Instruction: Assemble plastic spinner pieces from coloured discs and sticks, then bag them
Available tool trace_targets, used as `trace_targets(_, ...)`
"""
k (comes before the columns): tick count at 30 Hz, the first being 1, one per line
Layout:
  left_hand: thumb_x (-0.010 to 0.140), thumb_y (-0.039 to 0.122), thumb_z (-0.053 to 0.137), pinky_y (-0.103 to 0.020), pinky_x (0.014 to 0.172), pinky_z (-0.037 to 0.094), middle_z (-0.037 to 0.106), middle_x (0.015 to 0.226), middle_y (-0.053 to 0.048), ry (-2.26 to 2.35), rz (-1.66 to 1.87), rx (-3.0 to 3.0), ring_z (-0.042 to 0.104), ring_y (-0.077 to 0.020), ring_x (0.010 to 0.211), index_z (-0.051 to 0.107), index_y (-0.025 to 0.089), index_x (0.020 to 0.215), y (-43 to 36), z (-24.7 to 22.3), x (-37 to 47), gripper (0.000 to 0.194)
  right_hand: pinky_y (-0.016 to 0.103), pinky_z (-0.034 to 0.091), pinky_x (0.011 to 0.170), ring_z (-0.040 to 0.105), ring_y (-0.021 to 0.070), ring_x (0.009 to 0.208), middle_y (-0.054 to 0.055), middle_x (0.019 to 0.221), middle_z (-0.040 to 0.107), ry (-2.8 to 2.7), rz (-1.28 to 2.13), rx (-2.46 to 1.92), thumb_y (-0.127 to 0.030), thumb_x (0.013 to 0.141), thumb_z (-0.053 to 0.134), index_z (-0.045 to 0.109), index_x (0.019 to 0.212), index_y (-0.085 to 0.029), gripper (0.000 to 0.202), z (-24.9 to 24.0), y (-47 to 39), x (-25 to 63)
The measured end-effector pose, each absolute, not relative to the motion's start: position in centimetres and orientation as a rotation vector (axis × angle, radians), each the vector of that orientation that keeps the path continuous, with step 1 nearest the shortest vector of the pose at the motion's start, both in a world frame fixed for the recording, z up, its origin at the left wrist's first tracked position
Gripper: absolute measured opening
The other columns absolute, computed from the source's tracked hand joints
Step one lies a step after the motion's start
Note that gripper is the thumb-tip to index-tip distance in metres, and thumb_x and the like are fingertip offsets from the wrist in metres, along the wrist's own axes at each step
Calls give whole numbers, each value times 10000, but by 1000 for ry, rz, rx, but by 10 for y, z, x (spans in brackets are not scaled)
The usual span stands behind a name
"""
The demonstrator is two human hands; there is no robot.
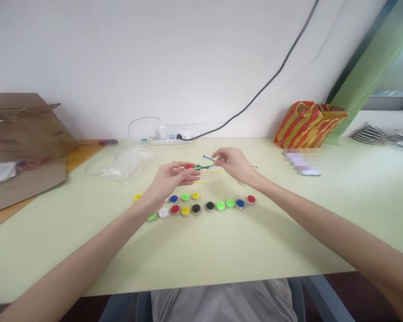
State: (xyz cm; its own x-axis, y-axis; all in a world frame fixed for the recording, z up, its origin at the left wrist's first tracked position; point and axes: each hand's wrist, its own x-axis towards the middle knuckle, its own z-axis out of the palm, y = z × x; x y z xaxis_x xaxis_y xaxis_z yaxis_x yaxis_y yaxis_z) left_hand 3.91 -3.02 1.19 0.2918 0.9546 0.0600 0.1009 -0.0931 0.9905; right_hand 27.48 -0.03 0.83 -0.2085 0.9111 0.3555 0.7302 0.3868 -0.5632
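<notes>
Thin coloured sticks [206,174] in blue, green, yellow, white and red lie between and under my two hands. My left hand [169,179] has its fingers closed around a small red piece [188,166] at the left end of the sticks. My right hand [231,162] pinches at the end of a blue stick [208,158], its fingers bent together. Nearer to me, several small clear round containers with coloured tops stand in two rows, among them a black one [196,209], a red one [251,199] and a blue one [173,199]. My left wrist hides part of the rows.
A cardboard box [30,129] stands at the left, beside a clear plastic bag [129,161]. A power strip [170,139] with a black cable [251,102] lies by the wall. At the right are a striped red-yellow bag [305,125] and a blurred flat item [300,163].
</notes>
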Motion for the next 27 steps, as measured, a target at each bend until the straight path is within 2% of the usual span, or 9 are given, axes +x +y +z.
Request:
trace_targets(4,788,457,831,-438,888,634,806,915,-124,971,839,1632,787,-283,886,721,152,1057,-27,19,62,421,288,442,608,593,152,653,44,731,708,-1707,821,-1300,-375,812,756,767,886,-140,247,3,-29,296)
trace_targets(7,772,428,842,-390,780,648,794,829,-84,915,809,1728,778,-250,772,710,160,983,-30,16,77,366,269,399,535,553,127,610,23,706,664,-1474,1074,-1169,-502,676,863,722,808,-159,394,-6,-46,300)
trace_targets(9,787,409,827,-349,733,638,784,809,-53,899,836,1791,767,-224,733,698,177,975,-35,10,82,325,262,408,529,555,119,608,11,708,648,-1367,1179,-1069,-530,613,901,680,754,-170,446,-11,-52,300)
trace_targets(12,824,391,788,-292,683,604,764,781,-16,946,917,1920,751,-193,714,680,196,955,-41,-3,81,258,265,436,541,567,121,606,4,684,640,-1323,1246,-978,-533,628,903,667,740,-176,443,-15,-57,302)
trace_targets(16,886,361,721,-285,703,567,749,803,3,1030,1021,2319,709,-161,703,682,208,974,-38,-13,69,180,291,486,582,585,134,604,30,696,683,-1415,1177,-998,-503,755,831,707,782,-170,356,-19,-56,305)
trace_targets(19,933,328,663,-299,743,540,753,839,-4,1155,1061,2607,705,-168,744,689,211,1018,-27,-9,56,147,299,485,587,603,149,614,52,739,722,-1598,997,-1139,-394,834,753,744,827,-161,234,-24,-42,302)
trace_targets(21,949,308,640,-294,750,533,759,856,-9,1266,1114,2657,713,-172,762,691,213,1051,-16,-5,44,149,299,486,628,638,166,680,59,793,751,-1785,814,-1238,-273,852,706,761,831,-164,124,-28,-26,295)
trace_targets(23,950,290,637,-297,772,534,772,878,-15,1373,1184,2660,723,-179,778,692,212,1090,-5,-1,33,169,296,482,685,660,175,739,54,825,767,-1986,653,-1299,-171,844,672,771,811,-169,104,-30,-11,286)
trace_targets(27,964,274,620,-310,773,528,783,912,-31,1522,1172,2709,736,-203,809,690,204,1135,12,-2,15,198,277,438,668,646,166,719,47,809,771,-2248,521,-1314,-137,863,645,778,800,-168,150,-27,11,266)
